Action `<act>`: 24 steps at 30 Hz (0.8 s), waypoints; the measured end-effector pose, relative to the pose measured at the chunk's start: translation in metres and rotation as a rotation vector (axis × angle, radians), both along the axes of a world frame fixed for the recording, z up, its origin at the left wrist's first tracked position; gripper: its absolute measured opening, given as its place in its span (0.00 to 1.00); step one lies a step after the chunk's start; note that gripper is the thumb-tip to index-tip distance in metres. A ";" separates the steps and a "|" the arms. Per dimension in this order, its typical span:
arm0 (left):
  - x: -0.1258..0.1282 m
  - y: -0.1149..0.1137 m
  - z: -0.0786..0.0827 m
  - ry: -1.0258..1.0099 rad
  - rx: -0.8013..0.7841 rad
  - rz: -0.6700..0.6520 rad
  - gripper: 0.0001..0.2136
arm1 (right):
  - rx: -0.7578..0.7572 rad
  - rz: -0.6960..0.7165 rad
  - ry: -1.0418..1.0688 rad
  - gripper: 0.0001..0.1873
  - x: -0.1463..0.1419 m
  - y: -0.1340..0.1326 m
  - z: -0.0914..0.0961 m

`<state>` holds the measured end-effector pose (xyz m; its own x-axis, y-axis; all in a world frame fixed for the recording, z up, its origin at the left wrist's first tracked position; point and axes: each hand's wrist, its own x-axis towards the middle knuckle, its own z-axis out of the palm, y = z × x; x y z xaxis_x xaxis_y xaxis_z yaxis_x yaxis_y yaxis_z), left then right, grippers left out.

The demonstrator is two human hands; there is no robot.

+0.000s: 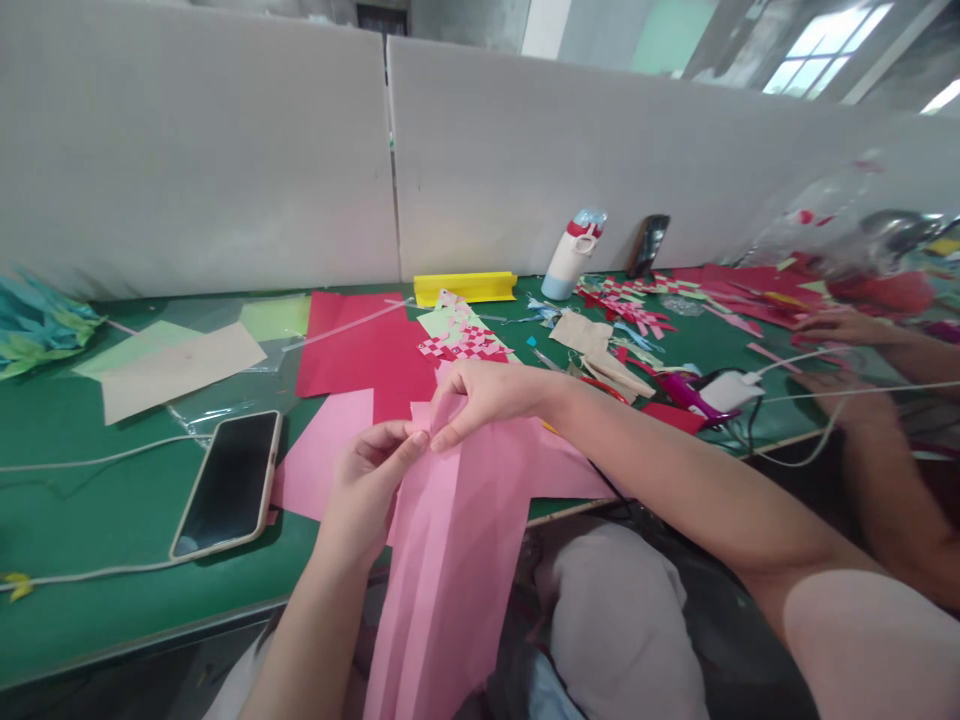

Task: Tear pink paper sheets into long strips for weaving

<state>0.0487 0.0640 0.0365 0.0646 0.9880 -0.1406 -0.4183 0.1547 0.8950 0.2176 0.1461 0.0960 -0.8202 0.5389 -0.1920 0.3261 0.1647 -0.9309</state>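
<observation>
A long sheet of pink paper (480,540) with lengthwise folds hangs over the table's front edge toward my lap. Its upper end is pinched between the fingers of my left hand (375,465) and my right hand (480,400), which almost touch each other. Both hands are closed on the paper, thumbs on the near side. Under and beside it lie more pink paper (330,450) and red paper (352,345). Just beyond my right hand are red-and-white checkered woven paper pieces (469,340). My right forearm covers part of the table behind it.
A smartphone (229,485) with a white cable lies left on the green table (97,510). A yellow folded strip (465,288), a white bottle (574,255) and a dark phone (649,246) stand by the partition (225,150). At right are a white charger (731,390) and another person's hands (844,335).
</observation>
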 end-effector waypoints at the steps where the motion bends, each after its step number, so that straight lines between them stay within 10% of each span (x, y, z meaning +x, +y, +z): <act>1: 0.000 -0.001 0.001 -0.008 0.003 0.001 0.07 | 0.000 0.001 0.010 0.09 0.000 0.000 0.000; 15: -0.006 0.002 -0.002 0.171 0.035 0.051 0.09 | 0.193 -0.056 -0.180 0.10 0.001 -0.002 0.010; 24: -0.002 -0.001 0.002 0.039 -0.011 0.024 0.08 | 0.030 -0.051 -0.061 0.12 0.003 0.002 0.003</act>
